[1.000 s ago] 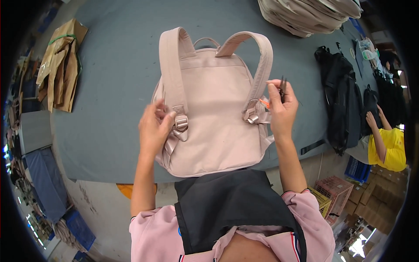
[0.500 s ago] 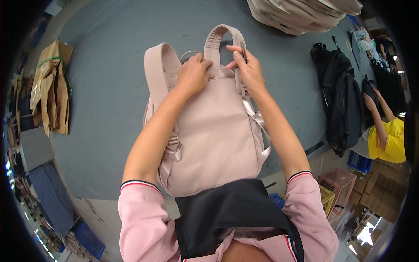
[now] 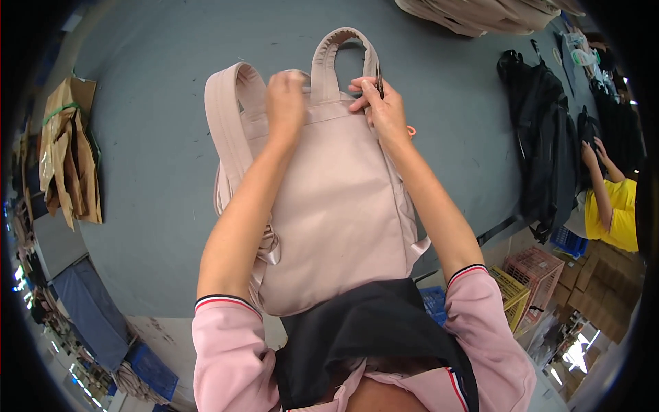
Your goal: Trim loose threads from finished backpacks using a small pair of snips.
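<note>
A pale pink backpack (image 3: 329, 199) lies on the grey table with its shoulder straps upward and its bottom against my dark apron. My left hand (image 3: 285, 103) is over its top edge, between the two straps; motion smears the fingers, so their grip is unclear. Beside the base of the right strap (image 3: 329, 65), my right hand (image 3: 384, 113) is closed around slim scissors (image 3: 379, 81). Their dark blades point away from me, and an orange loop shows by the wrist. The fingertips of this hand are at the backpack's upper right corner.
Brown paper (image 3: 68, 151) tied with a green band lies at the left on the grey table (image 3: 151, 178). Beige bags (image 3: 480, 15) are piled at the far edge. Black backpacks (image 3: 539, 137) lie at the right, near a co-worker in yellow (image 3: 611, 213). Crates (image 3: 532, 275) stand below.
My left hand has lifted from the backpack's top edge and moved slightly left and away. The left strap leans further left. My right hand keeps the scissors, whose orange loop now shows.
</note>
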Demonstrator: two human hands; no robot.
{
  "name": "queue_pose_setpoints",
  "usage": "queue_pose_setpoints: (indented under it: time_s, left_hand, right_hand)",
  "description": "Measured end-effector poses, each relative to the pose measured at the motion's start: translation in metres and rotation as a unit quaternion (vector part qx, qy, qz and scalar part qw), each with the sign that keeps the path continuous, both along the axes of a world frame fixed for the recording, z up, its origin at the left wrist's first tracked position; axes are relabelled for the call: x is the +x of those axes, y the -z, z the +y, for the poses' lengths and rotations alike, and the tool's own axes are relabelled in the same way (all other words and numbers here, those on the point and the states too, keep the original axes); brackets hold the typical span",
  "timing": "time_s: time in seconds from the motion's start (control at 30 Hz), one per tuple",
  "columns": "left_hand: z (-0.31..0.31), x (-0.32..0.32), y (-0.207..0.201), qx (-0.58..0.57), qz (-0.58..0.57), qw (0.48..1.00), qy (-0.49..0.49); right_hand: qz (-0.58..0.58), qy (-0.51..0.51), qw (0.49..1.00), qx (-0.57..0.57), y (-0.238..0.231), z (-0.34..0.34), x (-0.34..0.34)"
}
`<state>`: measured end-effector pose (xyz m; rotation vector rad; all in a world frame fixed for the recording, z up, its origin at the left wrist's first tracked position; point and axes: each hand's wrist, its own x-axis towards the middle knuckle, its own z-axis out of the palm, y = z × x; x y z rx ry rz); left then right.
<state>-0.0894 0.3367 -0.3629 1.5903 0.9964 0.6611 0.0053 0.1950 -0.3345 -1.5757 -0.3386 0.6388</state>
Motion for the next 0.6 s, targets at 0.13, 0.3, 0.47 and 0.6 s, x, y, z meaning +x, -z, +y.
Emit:
queue_pose_setpoints:
  time_s: [0.13, 0.3, 0.47, 0.6]
  left_hand:
    - [-0.008, 0.002, -0.035, -0.190, 0.008, 0.982, 0.010]
    - [-0.007, -0.004, -0.027, 0.188, 0.152, 0.964, 0.114]
    - [-0.003, 0.004, -0.032, 0.164, 0.166, 0.957, 0.173]
    - [0.002, 0.012, -0.038, 0.170, 0.239, 0.936, 0.195]
  right_hand:
    - [-0.025, -0.004, 0.999, -0.033, 0.004, -0.009, 0.007]
    - [-0.082, -0.053, 0.988, -0.122, -0.002, 0.000, 0.001]
    - [-0.159, -0.056, 0.979, -0.114, 0.011, -0.001, 0.004]
    - [-0.134, -0.092, 0.975, -0.148, 0.006, 0.002, 0.005]
